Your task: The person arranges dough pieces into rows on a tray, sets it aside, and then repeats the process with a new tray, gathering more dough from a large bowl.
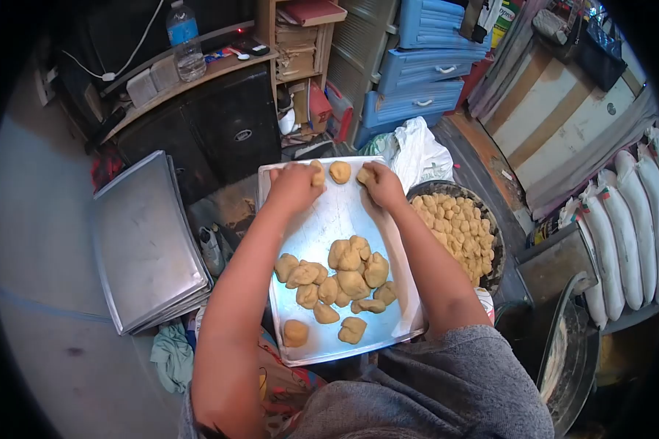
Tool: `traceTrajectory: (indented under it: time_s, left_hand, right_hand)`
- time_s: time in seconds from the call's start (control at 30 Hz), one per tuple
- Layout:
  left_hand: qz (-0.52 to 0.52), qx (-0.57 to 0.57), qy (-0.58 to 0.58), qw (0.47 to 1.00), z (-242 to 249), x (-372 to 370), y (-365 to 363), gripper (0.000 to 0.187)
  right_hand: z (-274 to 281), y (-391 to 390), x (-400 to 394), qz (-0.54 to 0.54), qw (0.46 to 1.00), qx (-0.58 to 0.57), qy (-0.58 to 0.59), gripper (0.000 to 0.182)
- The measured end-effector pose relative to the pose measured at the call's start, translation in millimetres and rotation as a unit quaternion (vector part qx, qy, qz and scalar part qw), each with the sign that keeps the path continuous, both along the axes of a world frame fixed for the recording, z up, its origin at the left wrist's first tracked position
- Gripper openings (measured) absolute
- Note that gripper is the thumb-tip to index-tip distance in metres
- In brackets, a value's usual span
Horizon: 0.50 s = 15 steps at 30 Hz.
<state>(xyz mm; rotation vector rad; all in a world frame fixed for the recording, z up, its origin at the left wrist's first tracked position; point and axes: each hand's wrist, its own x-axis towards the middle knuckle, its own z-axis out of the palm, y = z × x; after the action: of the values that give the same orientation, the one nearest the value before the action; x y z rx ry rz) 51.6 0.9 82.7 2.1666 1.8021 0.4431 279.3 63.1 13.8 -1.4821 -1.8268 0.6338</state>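
A metal baking tray [300, 212] lies in front of me, its near end by my lap. At its far left corner my left hand [294, 188] is closed on a lump of tan dough [318, 173], which shows at the fingers' right side. My right hand [385, 186], at the far right corner, has its fingers closed on another dough piece [364, 175]. Between the hands sits a rounded dough ball [340, 172]. Several uneven lumps are piled around the tray's middle, including a large dough lump [352, 284]. Two separate lumps rest near the close edge.
To the right stands a round dark basin [499, 245] full of small dough pieces [454, 227]. Stacked metal trays [146, 249] lean at the left. A white plastic bag [421, 154] lies beyond the basin. Blue drawers [425, 69] and a black cabinet [231, 117] stand at the back.
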Motion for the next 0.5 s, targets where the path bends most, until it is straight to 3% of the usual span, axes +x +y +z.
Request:
traceTrajectory:
  time_s: [0.03,0.1,0.13,0.23,0.3,0.37,0.43,0.47,0.5]
  left_hand:
    - [-0.014,-0.026,0.025,0.999,3,-4,-10,0.046]
    - [-0.033,-0.071,0.08,0.994,7,-13,-42,0.049]
    - [-0.042,-0.093,0.109,0.989,11,-17,-62,0.051]
    - [-0.034,-0.147,0.113,0.982,3,-26,-109,0.055]
    - [0.006,-0.154,0.01,0.988,-10,-33,-123,0.06]
    - [-0.005,-0.156,-0.015,0.988,-14,-45,-121,0.06]
    - [-0.055,-0.206,-0.056,0.975,-22,-56,-115,0.055]
    - [-0.092,-0.165,-0.049,0.981,-28,-59,-119,0.046]
    - [-0.091,-0.168,-0.049,0.98,-31,-61,-117,0.046]
  right_hand:
    - [-5,-4,-1,0.005,1.0,0.005,0.006,0.034]
    - [2,-17,-10,-0.105,0.981,0.125,-0.103,0.032]
    - [8,-20,-13,-0.088,0.99,0.08,-0.079,0.025]
    - [-5,-8,-17,-0.069,0.993,0.088,-0.048,0.024]
    - [-4,-10,-21,-0.095,0.989,0.11,-0.021,0.025]
    - [-7,-6,-23,-0.119,0.984,0.129,0.005,0.026]
    - [-19,6,-13,-0.069,0.991,0.045,-0.107,0.035]
    - [1,-4,-12,-0.055,0.98,0.026,-0.191,0.042]
    - [12,-16,-13,-0.054,0.98,0.023,-0.191,0.042]
